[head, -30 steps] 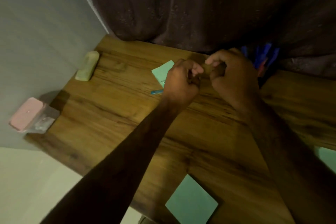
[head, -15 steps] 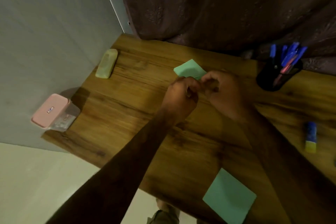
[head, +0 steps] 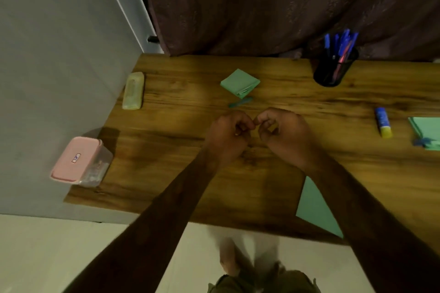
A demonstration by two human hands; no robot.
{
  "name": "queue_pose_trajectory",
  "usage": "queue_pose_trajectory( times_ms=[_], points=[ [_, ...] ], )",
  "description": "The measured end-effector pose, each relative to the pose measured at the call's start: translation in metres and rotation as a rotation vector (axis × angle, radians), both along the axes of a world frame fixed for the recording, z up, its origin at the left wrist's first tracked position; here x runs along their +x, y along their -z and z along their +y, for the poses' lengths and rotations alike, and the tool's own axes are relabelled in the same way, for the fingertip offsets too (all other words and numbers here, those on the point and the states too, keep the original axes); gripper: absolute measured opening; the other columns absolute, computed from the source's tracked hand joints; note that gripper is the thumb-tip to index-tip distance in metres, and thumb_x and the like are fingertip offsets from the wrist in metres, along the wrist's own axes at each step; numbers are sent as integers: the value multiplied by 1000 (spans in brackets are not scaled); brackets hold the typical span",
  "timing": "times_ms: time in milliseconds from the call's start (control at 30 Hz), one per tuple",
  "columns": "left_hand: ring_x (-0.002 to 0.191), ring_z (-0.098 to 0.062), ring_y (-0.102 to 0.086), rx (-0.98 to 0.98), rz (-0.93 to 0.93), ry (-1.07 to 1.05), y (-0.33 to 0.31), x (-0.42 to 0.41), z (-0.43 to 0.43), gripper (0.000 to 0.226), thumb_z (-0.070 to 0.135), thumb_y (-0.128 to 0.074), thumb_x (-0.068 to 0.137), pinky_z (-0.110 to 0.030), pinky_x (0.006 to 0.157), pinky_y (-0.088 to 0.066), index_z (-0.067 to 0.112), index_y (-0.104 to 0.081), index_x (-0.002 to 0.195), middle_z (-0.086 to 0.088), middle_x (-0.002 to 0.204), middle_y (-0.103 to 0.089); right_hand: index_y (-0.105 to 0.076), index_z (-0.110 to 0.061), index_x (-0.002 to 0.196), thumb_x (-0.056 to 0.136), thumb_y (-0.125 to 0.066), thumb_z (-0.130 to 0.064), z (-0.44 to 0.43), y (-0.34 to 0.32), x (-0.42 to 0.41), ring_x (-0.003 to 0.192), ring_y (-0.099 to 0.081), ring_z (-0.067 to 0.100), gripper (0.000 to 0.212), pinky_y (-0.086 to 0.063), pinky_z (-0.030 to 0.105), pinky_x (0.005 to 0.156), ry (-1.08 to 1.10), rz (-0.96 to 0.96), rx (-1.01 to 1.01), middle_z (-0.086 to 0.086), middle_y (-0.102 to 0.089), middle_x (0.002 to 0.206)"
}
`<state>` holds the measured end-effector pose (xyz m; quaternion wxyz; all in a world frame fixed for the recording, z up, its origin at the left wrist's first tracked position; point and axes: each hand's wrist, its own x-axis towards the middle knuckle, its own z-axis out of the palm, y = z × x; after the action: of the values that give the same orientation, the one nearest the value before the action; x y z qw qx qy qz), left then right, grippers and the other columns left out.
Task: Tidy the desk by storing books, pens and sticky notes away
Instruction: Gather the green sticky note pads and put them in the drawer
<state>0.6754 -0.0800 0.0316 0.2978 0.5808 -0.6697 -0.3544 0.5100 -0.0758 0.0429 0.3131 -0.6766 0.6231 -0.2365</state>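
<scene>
Your reference is the sticky-note pad on the tabletop: loose pen just in front of it, pen cup right, glue stick farther right and nearer you, lidded box far left-front.

The pink box lid carries a small white label; its print is too blurred to read.

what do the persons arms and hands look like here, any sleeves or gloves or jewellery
Both forearms are bare up to the frame edge: no sleeves, gloves, watch or bracelets show. The left hand has a small pale glint at the fingers that might be a ring, too blurred to confirm. The right hand shows nothing worn.
</scene>
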Motion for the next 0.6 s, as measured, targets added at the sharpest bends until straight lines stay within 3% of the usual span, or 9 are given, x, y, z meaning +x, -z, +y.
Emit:
queue_pose_trajectory(
  times_ms=[200,333,400,500,600],
  points=[
    [72,3,-59,48,15,-15,11,5,44,31,3,-71,78,-16,66,-46,33,-62,76,18,78,-63,-73,-37,108,91,-64,-21,53,8,8,87,-69,5,25,-56,28,76,24,-33,90,-15,-74,97],
    [74,-6,-64,80,58,-36,21,11,84,22,3,-68,82,-27,72,-53,25,-68,79,8,83,-70,-69,-49,89,87,-58,-26,96,20,18,87,-75,20,26,-62,40,83,76,-105,147,-17,-71,87],
    [79,-13,-65,118,89,-35,25,15,112,16,3,-68,83,-29,73,-54,19,-70,83,1,87,-72,-71,-40,88,91,-59,-12,123,29,20,77,-73,17,30,-59,32,69,99,-193,204,-13,-69,81],
    [73,-7,-64,205,174,-58,30,24,153,16,1,-66,83,-22,63,-51,17,-69,84,-1,83,-71,-71,-35,88,93,-61,-2,163,34,29,65,-69,12,35,-50,17,49,86,-277,303,-4,-71,80],
    [81,-12,-68,330,210,-86,41,37,187,17,0,-65,84,-28,67,-57,16,-70,87,-1,86,-72,-69,-30,90,97,-60,-3,198,43,41,67,-70,15,29,-52,23,52,102,-337,422,-1,-73,83]
  ],
)
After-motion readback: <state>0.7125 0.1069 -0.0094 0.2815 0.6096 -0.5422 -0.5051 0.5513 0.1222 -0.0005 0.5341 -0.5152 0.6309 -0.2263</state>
